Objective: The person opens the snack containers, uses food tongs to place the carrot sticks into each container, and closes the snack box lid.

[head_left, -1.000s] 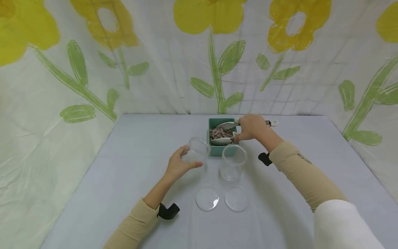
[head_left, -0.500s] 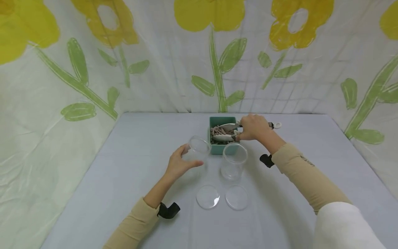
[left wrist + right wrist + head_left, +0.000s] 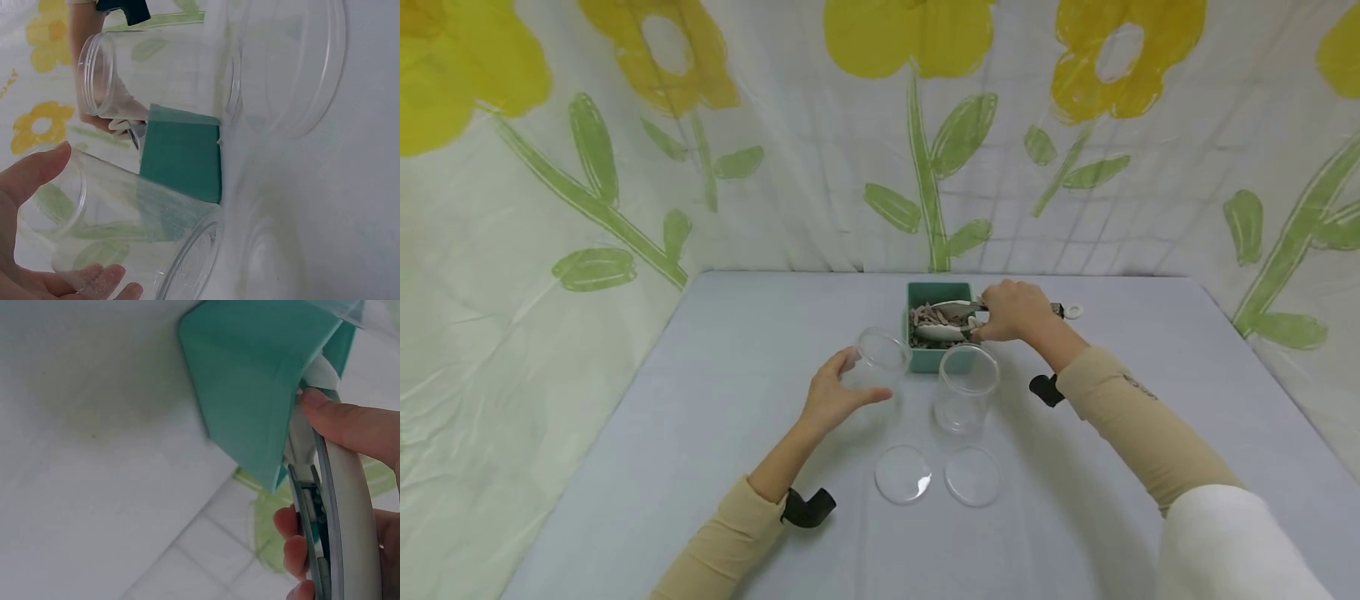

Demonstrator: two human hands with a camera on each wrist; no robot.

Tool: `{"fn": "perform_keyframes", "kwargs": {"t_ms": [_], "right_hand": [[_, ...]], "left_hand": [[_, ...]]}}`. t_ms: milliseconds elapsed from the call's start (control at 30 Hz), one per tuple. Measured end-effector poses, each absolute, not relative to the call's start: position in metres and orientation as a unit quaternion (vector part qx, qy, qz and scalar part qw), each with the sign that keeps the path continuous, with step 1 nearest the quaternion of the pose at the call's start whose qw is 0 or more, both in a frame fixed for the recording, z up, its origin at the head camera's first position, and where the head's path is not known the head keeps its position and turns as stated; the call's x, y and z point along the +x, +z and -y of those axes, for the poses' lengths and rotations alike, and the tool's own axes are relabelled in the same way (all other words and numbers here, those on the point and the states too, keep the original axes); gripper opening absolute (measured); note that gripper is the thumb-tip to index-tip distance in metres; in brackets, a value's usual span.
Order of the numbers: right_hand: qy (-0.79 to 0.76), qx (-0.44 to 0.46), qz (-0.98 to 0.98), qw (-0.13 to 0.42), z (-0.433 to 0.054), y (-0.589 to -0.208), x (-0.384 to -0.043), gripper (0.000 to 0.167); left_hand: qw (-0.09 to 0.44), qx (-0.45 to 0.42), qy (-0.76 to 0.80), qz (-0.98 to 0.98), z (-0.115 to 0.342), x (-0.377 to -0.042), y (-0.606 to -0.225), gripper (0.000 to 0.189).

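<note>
My left hand (image 3: 838,396) holds a clear plastic jar (image 3: 880,358) by its side, thumb and fingers round it. In the left wrist view this jar (image 3: 119,219) is tilted, its base just over the tabletop. My right hand (image 3: 1017,311) grips a pair of tongs (image 3: 943,332) with pale tips and a ring at the handle end. The tongs' tips are spread inside a green box (image 3: 927,361), over brownish-pink strips (image 3: 925,315). In the right wrist view, my thumb presses one tong arm (image 3: 350,512) and the fingers curl round the other. The box hides part of the tips.
A second clear jar (image 3: 961,412) stands upright in front of the green box. Two clear round lids (image 3: 902,475) lie side by side nearer me on the pale tabletop (image 3: 730,417). A curtain with painted flowers (image 3: 790,208) hangs behind the table.
The tongs' tips have drawn a little closer together in the box, and my right hand has shifted slightly right. My left hand and its jar stay almost still.
</note>
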State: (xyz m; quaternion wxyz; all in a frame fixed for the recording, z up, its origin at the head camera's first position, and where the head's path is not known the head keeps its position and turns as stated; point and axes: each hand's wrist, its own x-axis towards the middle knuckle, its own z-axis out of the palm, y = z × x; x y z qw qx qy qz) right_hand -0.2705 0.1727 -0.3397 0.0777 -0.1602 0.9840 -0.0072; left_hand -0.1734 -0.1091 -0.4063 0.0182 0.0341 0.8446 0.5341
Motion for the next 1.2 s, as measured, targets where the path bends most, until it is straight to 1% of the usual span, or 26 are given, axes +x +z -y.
{"fn": "perform_keyframes", "kwargs": {"t_ms": [200,300,400,500,600,767,900,967,1000,1133,1200], "right_hand": [[-0.019,-0.166,-0.985,0.041,-0.176,-0.344,-0.265,0.036],[-0.017,-0.171,-0.985,0.032,-0.178,-0.346,-0.263,0.035],[-0.013,-0.175,-0.984,0.027,-0.179,-0.347,-0.262,0.040],[-0.012,-0.173,-0.984,0.026,-0.181,-0.347,-0.261,0.049],[-0.015,-0.172,-0.985,0.028,-0.183,-0.346,-0.260,0.054],[-0.021,-0.170,-0.985,0.023,-0.192,-0.343,-0.259,0.056],[-0.034,-0.169,-0.985,0.022,-0.200,-0.340,-0.257,0.046],[-0.046,-0.169,-0.984,0.027,-0.203,-0.339,-0.255,0.045],[-0.052,-0.168,-0.984,0.030,-0.204,-0.339,-0.254,0.046],[-0.073,-0.163,-0.983,0.036,-0.209,-0.338,-0.249,0.059],[-0.081,-0.162,-0.983,0.033,-0.211,-0.338,-0.247,0.059]], "left_hand": [[0.021,0.035,0.537,-0.843,0.106,-0.174,-0.408,0.080],[0.026,0.036,0.536,-0.843,0.105,-0.175,-0.410,0.081],[0.026,0.038,0.535,-0.843,0.105,-0.175,-0.411,0.080],[0.021,0.041,0.534,-0.844,0.105,-0.176,-0.411,0.080],[0.021,0.042,0.537,-0.842,0.104,-0.177,-0.409,0.080],[0.019,0.042,0.537,-0.842,0.104,-0.178,-0.407,0.080],[0.020,0.038,0.532,-0.846,0.104,-0.178,-0.406,0.081],[0.020,0.037,0.529,-0.847,0.104,-0.179,-0.404,0.082],[0.021,0.036,0.529,-0.848,0.104,-0.179,-0.404,0.082],[0.021,0.036,0.525,-0.850,0.104,-0.182,-0.403,0.084],[0.021,0.036,0.522,-0.852,0.104,-0.184,-0.403,0.085]]}}
